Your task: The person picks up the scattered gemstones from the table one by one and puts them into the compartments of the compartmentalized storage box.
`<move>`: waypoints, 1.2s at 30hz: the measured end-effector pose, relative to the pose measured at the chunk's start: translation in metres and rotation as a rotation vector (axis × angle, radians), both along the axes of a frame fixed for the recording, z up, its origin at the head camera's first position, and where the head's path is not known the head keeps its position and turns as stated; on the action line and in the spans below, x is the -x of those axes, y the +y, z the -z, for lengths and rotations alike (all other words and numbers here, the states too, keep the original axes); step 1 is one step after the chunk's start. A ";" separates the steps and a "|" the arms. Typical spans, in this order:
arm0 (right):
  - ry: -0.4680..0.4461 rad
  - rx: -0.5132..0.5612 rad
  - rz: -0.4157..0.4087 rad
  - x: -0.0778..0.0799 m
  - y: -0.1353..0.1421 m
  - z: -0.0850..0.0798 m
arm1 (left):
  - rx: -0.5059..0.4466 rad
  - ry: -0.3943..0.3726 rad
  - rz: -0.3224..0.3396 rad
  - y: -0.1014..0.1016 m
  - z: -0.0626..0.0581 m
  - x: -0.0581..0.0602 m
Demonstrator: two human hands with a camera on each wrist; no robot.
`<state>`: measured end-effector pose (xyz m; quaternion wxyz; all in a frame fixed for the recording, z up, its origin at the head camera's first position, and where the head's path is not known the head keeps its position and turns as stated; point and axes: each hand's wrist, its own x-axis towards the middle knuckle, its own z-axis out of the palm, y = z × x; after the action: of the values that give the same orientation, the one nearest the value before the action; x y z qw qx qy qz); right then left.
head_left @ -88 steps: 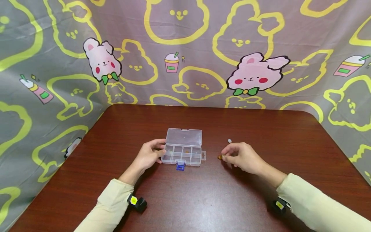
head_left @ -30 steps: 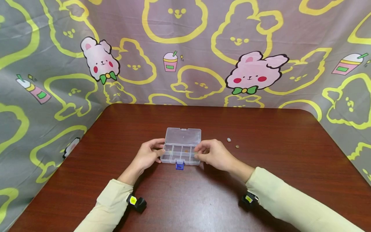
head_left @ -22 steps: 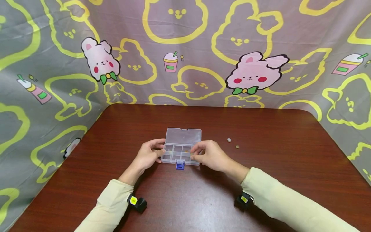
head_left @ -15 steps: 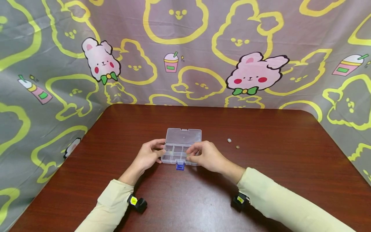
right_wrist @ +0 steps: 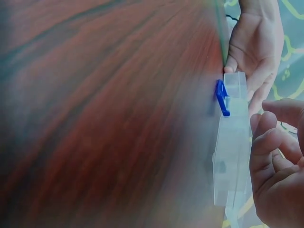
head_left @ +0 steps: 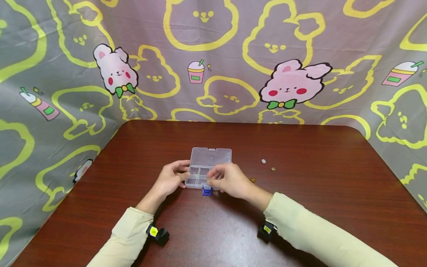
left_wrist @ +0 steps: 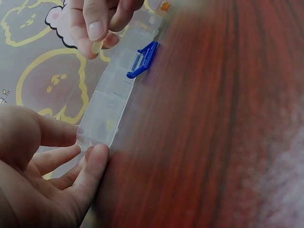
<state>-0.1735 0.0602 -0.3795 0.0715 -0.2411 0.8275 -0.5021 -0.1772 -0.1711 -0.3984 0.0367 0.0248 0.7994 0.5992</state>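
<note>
A clear plastic compartment box [head_left: 191, 181] lies on the table with its lid [head_left: 211, 156] raised at the back and a blue latch [head_left: 207, 192] in front. My left hand [head_left: 171, 177] grips the box's left end between thumb and fingers. Over the right half of the box hovers my right hand [head_left: 231, 181], its thumb and fingertips pinching a small pale yellow stone [left_wrist: 97, 46], seen best in the left wrist view. Those right-hand compartments are partly hidden by the hand. Something small and yellowish [left_wrist: 111, 124] shows through the box's left end.
Right of the box lie a small white stone [head_left: 263, 161], a small brown stone [head_left: 273, 169] and an amber stone [head_left: 252, 180], partly behind my right wrist. A patterned curtain [head_left: 230, 66] surrounds the back and sides of the brown table [head_left: 166, 137].
My right hand has gone from beside the amber stone leftward to the box, then farther left across its compartments. My left hand keeps its hold on the box's left end.
</note>
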 end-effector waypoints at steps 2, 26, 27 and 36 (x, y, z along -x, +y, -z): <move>-0.005 0.001 -0.002 0.000 -0.003 -0.001 | -0.002 0.000 0.002 0.000 0.000 0.000; 0.038 -0.015 -0.035 0.002 -0.042 -0.006 | -0.007 0.000 0.008 -0.003 0.001 0.002; 0.039 -0.014 -0.035 0.003 -0.043 -0.006 | -0.007 0.002 0.009 -0.003 0.001 0.001; 0.091 -0.074 -0.012 0.006 -0.051 -0.005 | -0.012 -0.010 0.008 -0.002 0.000 0.001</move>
<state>-0.1793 0.0096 -0.3749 0.0458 -0.2658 0.8465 -0.4591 -0.1785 -0.1734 -0.3984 0.0430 0.0253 0.7953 0.6041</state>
